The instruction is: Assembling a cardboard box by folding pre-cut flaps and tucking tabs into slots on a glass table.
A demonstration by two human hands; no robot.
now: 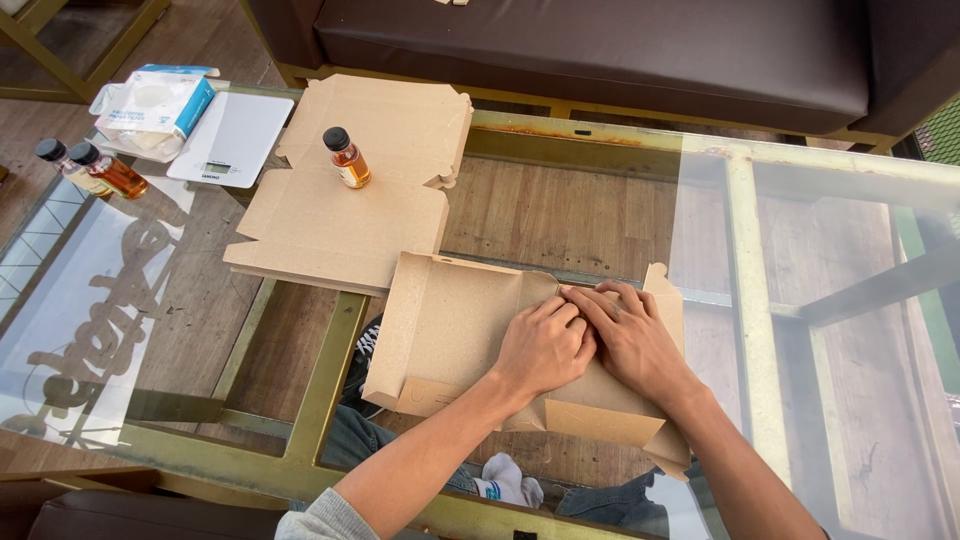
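Note:
A flat brown cardboard box blank lies on the glass table in front of me, with some flaps partly folded up. My left hand and my right hand rest side by side on its right half, palms down and fingers pressing along a fold. Neither hand grips anything. Further back lies a stack of unfolded cardboard blanks. A small bottle of amber liquid with a black cap stands upright on that stack.
At the far left are two more small amber bottles, a white flat scale and a white and blue packet. A dark brown sofa runs along the back. My legs show under the glass.

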